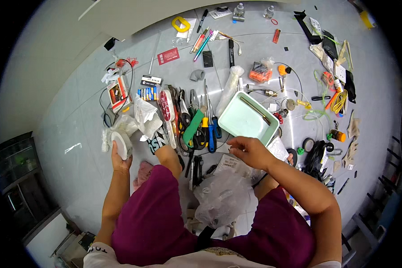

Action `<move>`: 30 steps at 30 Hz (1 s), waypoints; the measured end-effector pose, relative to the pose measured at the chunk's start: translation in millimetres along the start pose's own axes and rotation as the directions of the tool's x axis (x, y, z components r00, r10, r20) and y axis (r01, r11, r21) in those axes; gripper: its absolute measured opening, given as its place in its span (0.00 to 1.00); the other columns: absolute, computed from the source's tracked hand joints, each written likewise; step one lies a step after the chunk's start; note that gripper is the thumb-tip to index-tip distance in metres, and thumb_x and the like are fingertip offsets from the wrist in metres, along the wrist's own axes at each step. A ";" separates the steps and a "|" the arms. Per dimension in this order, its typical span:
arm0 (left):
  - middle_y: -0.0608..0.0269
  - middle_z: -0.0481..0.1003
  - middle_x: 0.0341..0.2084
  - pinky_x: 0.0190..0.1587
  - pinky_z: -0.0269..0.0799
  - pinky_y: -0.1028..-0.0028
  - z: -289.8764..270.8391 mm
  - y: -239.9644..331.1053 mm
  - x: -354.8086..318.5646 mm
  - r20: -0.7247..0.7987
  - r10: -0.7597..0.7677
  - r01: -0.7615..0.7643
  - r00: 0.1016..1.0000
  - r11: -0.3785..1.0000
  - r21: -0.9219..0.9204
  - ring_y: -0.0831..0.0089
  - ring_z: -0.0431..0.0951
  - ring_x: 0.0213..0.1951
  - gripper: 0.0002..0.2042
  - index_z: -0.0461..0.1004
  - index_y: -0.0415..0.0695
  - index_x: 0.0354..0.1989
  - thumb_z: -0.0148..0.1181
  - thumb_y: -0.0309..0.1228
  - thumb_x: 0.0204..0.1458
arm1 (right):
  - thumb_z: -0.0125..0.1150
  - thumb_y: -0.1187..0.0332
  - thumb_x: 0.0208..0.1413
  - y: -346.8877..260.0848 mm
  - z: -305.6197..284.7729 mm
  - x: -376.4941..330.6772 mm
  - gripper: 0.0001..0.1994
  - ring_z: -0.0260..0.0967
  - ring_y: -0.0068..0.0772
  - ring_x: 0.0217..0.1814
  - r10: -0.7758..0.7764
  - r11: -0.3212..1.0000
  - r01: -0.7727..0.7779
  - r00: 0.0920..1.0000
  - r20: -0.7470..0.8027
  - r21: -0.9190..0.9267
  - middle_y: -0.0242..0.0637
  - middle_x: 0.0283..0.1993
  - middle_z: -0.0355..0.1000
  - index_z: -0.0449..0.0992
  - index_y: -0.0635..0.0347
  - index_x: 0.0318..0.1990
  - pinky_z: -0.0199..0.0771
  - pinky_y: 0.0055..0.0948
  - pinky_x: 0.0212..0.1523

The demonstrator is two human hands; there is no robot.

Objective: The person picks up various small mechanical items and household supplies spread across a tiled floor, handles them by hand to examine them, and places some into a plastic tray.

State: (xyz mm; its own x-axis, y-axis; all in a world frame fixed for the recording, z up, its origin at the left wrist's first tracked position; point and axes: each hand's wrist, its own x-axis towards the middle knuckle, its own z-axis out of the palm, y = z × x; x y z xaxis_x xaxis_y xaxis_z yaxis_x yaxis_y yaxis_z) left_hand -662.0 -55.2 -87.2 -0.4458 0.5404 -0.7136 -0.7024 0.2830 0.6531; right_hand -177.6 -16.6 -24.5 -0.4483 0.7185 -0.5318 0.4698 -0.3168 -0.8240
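At the left, my left hand [120,159] is closed around a thick white disc [122,144] that looks like a roll, beside a crumpled clear plastic bag [126,124]. My right hand [250,152] hovers by the near edge of a pale green tray [230,119], its fingers curled together. Whatever they may hold is too small to make out. Inside the tray lies a slim metal rod [256,110]. Below that hand are a white printed packet [233,164] and a clear plastic bag [223,196] between my legs.
Screwdrivers [211,136], pliers [193,100], a green-handled tool [193,128] and a red brush [167,105] stand grouped before me. Batteries [148,94] lie left of them. Cables, tape rolls [308,144], a black bag [317,158] and a yellow cord [339,101] are scattered rightward.
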 end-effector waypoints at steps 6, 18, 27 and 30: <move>0.58 0.72 0.44 0.47 0.70 0.63 -11.7 -27.9 14.9 -0.067 -0.167 0.177 0.984 0.968 0.181 0.61 0.73 0.44 0.23 0.65 0.42 0.53 0.56 0.42 0.51 | 0.61 0.72 0.44 25.8 -29.8 31.3 0.20 0.67 0.48 0.45 -0.320 0.850 0.001 0.796 -0.514 -0.527 0.47 0.41 0.70 0.70 0.61 0.48 0.67 0.39 0.47; 0.51 0.61 0.54 0.61 0.49 0.66 191.6 -36.8 -40.8 0.782 0.493 -0.859 0.381 -0.124 0.497 0.59 0.58 0.58 0.24 0.62 0.39 0.51 0.59 0.21 0.42 | 0.52 0.75 0.43 73.5 -19.7 32.0 0.13 0.69 0.45 0.38 -0.235 0.716 0.022 0.949 -0.211 -0.698 0.43 0.34 0.71 0.72 0.58 0.40 0.71 0.42 0.37; 0.53 0.69 0.46 0.53 0.62 0.65 283.5 -116.9 -75.0 0.959 -0.195 -0.972 0.205 0.075 0.222 0.57 0.69 0.50 0.17 0.68 0.41 0.44 0.60 0.23 0.44 | 0.58 0.67 0.48 66.6 -104.7 122.1 0.14 0.71 0.48 0.38 -0.123 0.676 -0.242 0.894 -0.430 -0.696 0.44 0.37 0.70 0.71 0.57 0.43 0.73 0.41 0.35; 0.51 0.70 0.43 0.48 0.65 0.66 297.6 -139.0 -69.2 0.902 -0.308 -0.936 0.302 0.086 0.343 0.57 0.70 0.47 0.17 0.68 0.42 0.45 0.58 0.26 0.45 | 0.60 0.67 0.47 69.7 -101.9 137.0 0.14 0.71 0.47 0.39 0.024 0.593 -0.324 0.922 -0.385 -0.737 0.45 0.38 0.69 0.71 0.58 0.43 0.72 0.41 0.36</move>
State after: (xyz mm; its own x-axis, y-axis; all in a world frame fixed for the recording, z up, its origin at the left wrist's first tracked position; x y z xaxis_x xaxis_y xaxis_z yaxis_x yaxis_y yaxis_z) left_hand -368.3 103.9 -53.2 0.5820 0.7912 -0.1878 0.5467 -0.2097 0.8107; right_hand -128.9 122.9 -134.8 -0.1091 0.8937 -0.4352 0.9844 0.0363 -0.1722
